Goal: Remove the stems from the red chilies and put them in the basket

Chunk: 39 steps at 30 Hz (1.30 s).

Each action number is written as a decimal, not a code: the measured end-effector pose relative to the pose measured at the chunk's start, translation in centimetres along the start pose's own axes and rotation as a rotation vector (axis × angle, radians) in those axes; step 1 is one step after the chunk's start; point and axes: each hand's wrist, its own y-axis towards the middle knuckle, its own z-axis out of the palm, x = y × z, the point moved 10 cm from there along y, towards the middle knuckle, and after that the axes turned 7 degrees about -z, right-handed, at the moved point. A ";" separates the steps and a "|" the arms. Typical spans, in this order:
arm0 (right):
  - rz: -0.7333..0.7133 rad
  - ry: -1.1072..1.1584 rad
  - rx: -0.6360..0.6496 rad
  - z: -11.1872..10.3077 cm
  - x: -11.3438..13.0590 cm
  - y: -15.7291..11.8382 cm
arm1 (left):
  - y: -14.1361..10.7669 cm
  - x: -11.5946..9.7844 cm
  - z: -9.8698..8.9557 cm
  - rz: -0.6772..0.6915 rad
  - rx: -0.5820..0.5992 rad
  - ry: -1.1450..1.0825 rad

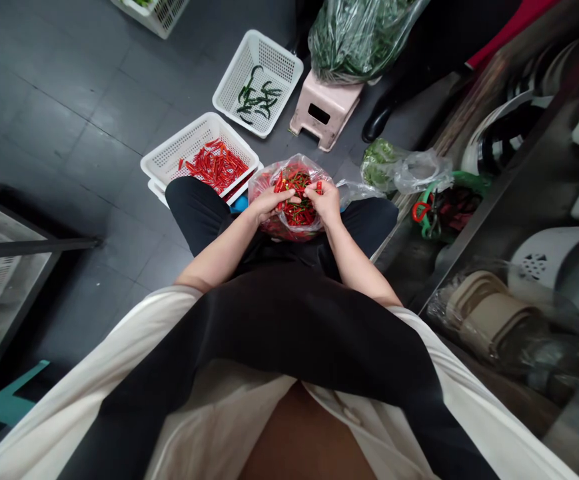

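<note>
- Bag (289,230) of red chillies sits on the lap, between the knees.
- Left hand (268,202) and right hand (325,198) are close together in the bag's mouth, each pinching a chilli (289,183).
- Basket (189,150) with red chillies stands on the floor just beyond the left knee, nearer the left hand.

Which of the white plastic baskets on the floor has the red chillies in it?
The white lattice basket nearest the person's left knee holds red chillies; the basket farther away, beside the pink stool, holds only a few green ones.
</note>
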 end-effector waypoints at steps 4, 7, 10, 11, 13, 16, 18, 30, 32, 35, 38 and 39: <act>-0.047 -0.234 -0.114 -1.9 1.0 -0.6 | 0.5 -1.1 -1.8 0.182 -0.145 0.125; -0.094 -0.341 -0.061 -1.9 1.5 -0.8 | 0.2 -2.6 -3.3 0.351 -0.349 0.336; -0.114 -0.338 -0.014 -1.3 1.2 -0.5 | 0.2 -3.1 -3.2 0.393 -0.380 0.493; -0.101 -0.300 -0.013 -1.1 0.8 -0.3 | 0.4 -3.1 -2.9 0.386 -0.349 0.517; -0.060 -0.190 -0.032 -0.8 -0.1 0.1 | 0.6 -3.1 -2.2 0.367 -0.285 0.555; -0.022 -0.007 -0.038 -0.5 -0.9 0.8 | 0.6 -3.3 -1.5 0.359 -0.193 0.574; 0.002 0.115 -0.016 -0.2 -1.0 1.1 | 0.8 -3.2 -1.1 0.338 -0.110 0.535; 0.220 0.525 0.170 1.6 -0.8 0.3 | -0.5 -1.8 0.3 0.196 0.002 0.345; 0.258 0.608 0.257 2.2 -0.7 -0.3 | -0.6 -1.5 0.4 0.177 0.030 0.363; 0.146 0.500 0.123 0.7 -0.4 0.3 | -0.2 -1.4 0.2 0.180 0.019 0.504; -0.035 0.289 0.036 0.2 1.0 1.0 | 0.1 -1.8 0.0 0.183 -0.075 0.748; -0.059 0.242 0.046 0.5 1.2 1.2 | 0.1 -2.0 -0.1 0.180 -0.119 0.836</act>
